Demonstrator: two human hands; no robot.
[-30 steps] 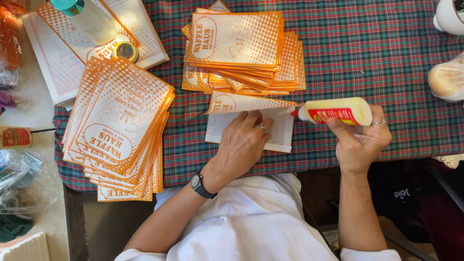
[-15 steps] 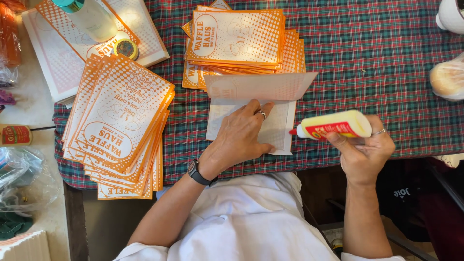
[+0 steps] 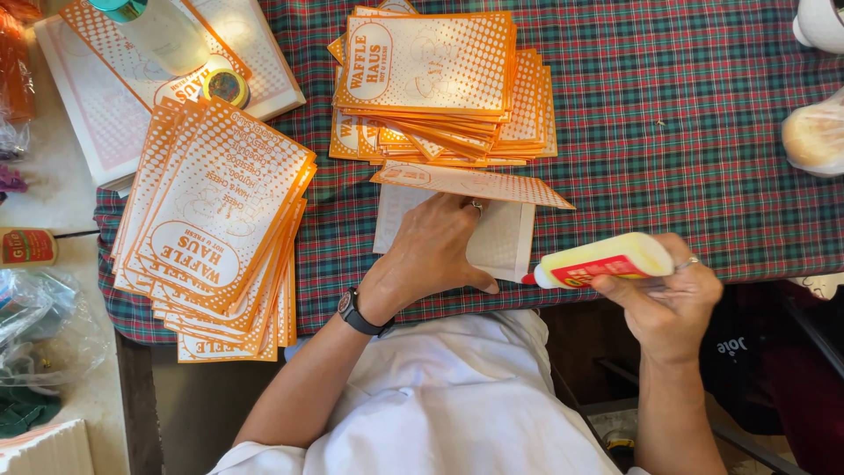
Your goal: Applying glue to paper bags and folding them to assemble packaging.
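My left hand (image 3: 433,249) lies flat on a half-folded orange and white paper bag (image 3: 505,230) on the plaid tablecloth (image 3: 668,132), pressing its flap down. A watch is on that wrist. My right hand (image 3: 670,295) grips a yellow glue bottle (image 3: 602,259) with a red label. The bottle's tip points left, close to the bag's lower right corner. A pile of finished orange printed bags (image 3: 435,84) lies just beyond the bag. A second, fanned pile (image 3: 215,220) lies to its left.
A stack of flat printed sheets (image 3: 88,97) sits at the top left with a clear bottle (image 3: 163,35) and a small round tin (image 3: 227,86) on it. Plastic wrap (image 3: 40,325) and another glue bottle (image 3: 26,247) lie at the left. A white mug (image 3: 822,22) stands top right.
The bag's upper flap has come down from raised to almost flat under my left hand. My right hand has drawn the glue bottle back and lower, nearer my body.
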